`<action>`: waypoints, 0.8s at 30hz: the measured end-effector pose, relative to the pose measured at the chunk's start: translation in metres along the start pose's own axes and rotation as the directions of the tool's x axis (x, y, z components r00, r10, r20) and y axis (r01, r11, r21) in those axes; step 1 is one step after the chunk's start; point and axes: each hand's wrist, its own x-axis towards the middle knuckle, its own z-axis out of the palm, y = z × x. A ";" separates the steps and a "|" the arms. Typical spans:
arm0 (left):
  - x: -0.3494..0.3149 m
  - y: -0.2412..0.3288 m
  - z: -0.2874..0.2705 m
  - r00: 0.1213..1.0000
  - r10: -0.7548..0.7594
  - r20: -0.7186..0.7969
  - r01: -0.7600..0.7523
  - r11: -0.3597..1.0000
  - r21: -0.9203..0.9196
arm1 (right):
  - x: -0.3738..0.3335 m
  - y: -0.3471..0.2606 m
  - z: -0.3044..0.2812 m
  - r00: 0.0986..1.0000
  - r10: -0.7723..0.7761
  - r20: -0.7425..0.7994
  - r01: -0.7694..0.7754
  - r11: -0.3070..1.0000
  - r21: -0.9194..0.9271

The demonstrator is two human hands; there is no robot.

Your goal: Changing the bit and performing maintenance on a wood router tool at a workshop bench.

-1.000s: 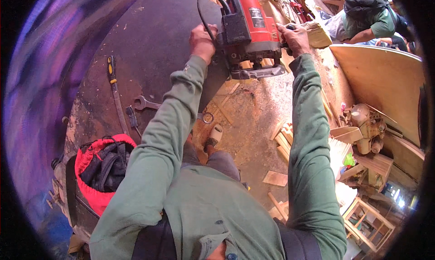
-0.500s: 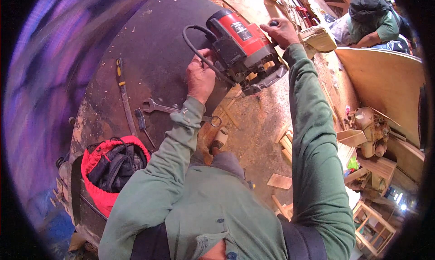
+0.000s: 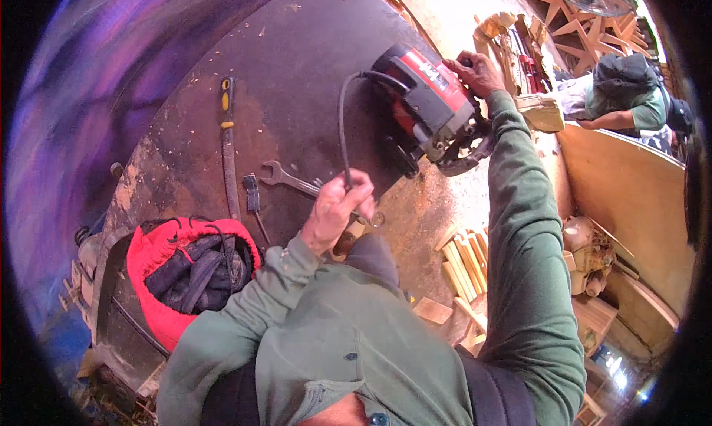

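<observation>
A red and black wood router (image 3: 437, 84) lies tilted at the right edge of the dark tabletop, its base turned toward the floor side. My right hand (image 3: 480, 76) is closed around its black side knob. From the router's body a dark power cord (image 3: 342, 122) loops down to my left hand (image 3: 337, 209), whose thumb and fingers pinch it. Below that hand, partly covered by it, an open-ended wrench (image 3: 285, 177) rests on the table. Left of the wrench are a small tool with a dark block and thin rod (image 3: 253, 194) and a file with a black-and-yellow handle (image 3: 228, 129).
A red drawstring bag (image 3: 148, 296) holding dark cloth or straps sits at the near left of the dark table (image 3: 289, 55). Wood strips (image 3: 466, 266) lie on the floor. A plywood sheet (image 3: 623, 174) and a seated co-worker (image 3: 630, 92) are at the right.
My left hand has left the router's side and come down toward me along the cord. The router has moved right and turned, with my right hand still on its knob.
</observation>
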 end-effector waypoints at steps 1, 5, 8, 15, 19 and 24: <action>-0.009 0.002 -0.006 0.998 -0.069 -0.016 0.068 0.997 -0.031 | 0.003 0.005 0.000 1.000 -0.001 0.005 0.001 1.000 0.001; -0.014 0.011 -0.014 0.960 0.145 -0.239 -0.122 0.986 0.110 | 0.004 -0.012 -0.001 0.995 -0.102 -0.001 0.102 0.995 0.010; 0.000 0.041 0.007 0.685 0.712 -0.157 -0.147 0.347 0.926 | 0.012 -0.011 0.000 0.986 -0.155 0.054 0.153 0.987 0.047; 0.029 0.011 0.052 0.631 0.774 0.054 -0.137 0.043 0.990 | 0.040 -0.014 0.013 0.913 -0.357 0.195 0.362 0.932 0.011; 0.028 -0.002 0.055 0.747 0.657 -0.096 -0.012 0.157 0.988 | 0.049 -0.010 0.015 0.885 -0.399 0.242 0.404 0.914 0.031; 0.031 -0.001 0.071 0.873 0.445 -0.200 0.002 0.407 0.913 | 0.053 -0.011 0.012 0.876 -0.398 0.271 0.393 0.916 0.073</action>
